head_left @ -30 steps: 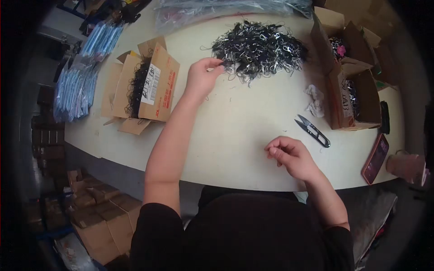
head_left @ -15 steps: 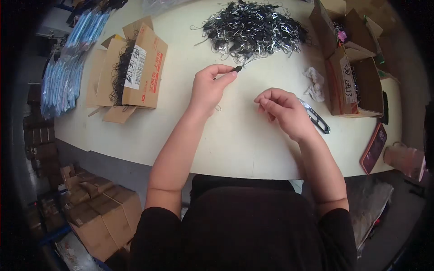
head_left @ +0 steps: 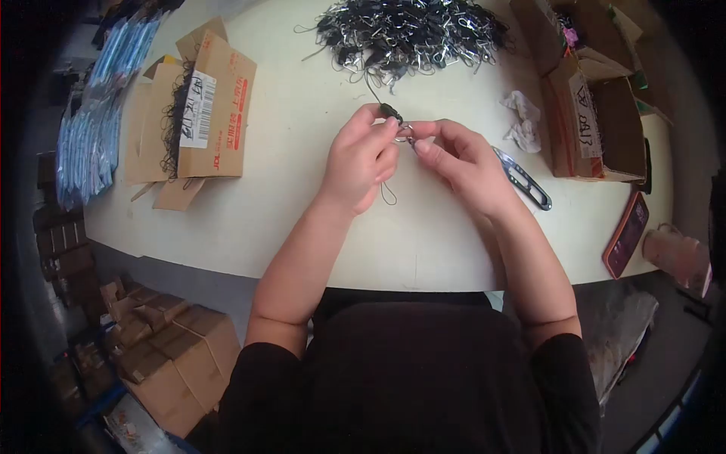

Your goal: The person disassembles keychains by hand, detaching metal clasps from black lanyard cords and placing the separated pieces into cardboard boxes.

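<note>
My left hand (head_left: 355, 159) is closed on a short black cord strap (head_left: 389, 113), its thin loop reaching up toward the pile. At the strap's lower end, a silvery metal ring or clasp (head_left: 405, 133) lies between my two hands. My right hand (head_left: 470, 166) pinches at this metal part with thumb and forefinger; its exact shape is too small to make out. Another thin dark cord loop (head_left: 389, 195) hangs below my left palm. Beyond both hands is a heap of black cord straps with metal clasps (head_left: 408, 38).
A cardboard box (head_left: 219, 144) with black cords stands on the left, near blue plastic packets (head_left: 87, 155). To the right are a box cutter (head_left: 522, 179), crumpled tissue (head_left: 522, 125), an open carton (head_left: 571, 140), a phone (head_left: 626, 236) and a pinkish cup (head_left: 675, 253).
My right hand has moved left and up to meet my left hand at the metal part. The strap in my left hand has come away from the heap's edge. The view has shifted slightly.
</note>
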Tool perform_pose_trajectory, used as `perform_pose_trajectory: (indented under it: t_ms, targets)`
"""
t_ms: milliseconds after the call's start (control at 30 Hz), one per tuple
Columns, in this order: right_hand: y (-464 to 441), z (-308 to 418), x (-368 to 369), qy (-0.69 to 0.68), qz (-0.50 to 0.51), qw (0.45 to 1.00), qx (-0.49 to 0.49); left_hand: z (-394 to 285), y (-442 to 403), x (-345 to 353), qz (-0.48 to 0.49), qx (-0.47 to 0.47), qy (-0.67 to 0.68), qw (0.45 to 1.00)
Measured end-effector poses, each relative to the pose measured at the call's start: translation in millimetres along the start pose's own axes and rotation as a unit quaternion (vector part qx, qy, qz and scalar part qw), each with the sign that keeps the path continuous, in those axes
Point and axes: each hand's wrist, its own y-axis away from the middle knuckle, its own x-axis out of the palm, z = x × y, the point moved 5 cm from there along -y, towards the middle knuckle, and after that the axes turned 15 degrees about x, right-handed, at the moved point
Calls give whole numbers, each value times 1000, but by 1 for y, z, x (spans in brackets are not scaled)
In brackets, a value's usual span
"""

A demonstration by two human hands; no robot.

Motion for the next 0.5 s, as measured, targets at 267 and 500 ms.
perform_pose_trajectory:
  t_ms: [267,500]
  targets:
    - [1,-3,-2,-80,64,994,31,1,3,2,47,49,1,998]
    - [6,-4,-3,-107,111,984,88,-3,3,0,35,94,-69,993]
